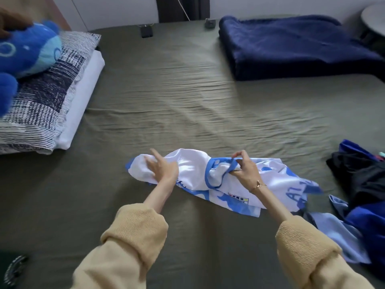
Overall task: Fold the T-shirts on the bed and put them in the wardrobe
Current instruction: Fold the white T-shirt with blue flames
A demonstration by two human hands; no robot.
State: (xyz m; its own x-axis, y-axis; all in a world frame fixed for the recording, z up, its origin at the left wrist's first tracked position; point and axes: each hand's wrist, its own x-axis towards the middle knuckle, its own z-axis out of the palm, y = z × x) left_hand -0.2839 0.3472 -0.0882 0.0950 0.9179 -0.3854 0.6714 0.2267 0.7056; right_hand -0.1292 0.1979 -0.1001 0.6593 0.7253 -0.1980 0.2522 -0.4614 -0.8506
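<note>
The white-and-blue T-shirt [208,176], crumpled on the near bed [187,90], is pinched at its collar by the right hand [245,167], while the left hand [160,166], fingers loose, presses it, apparently to spread it for folding.

Open olive bed sheet [177,97] lies beyond the white-and-blue T-shirt [208,178]. Obstacles: 2 stacked pillows [52,97] left, folded navy blanket [291,46] far right, clothes pile [358,197] near right.
</note>
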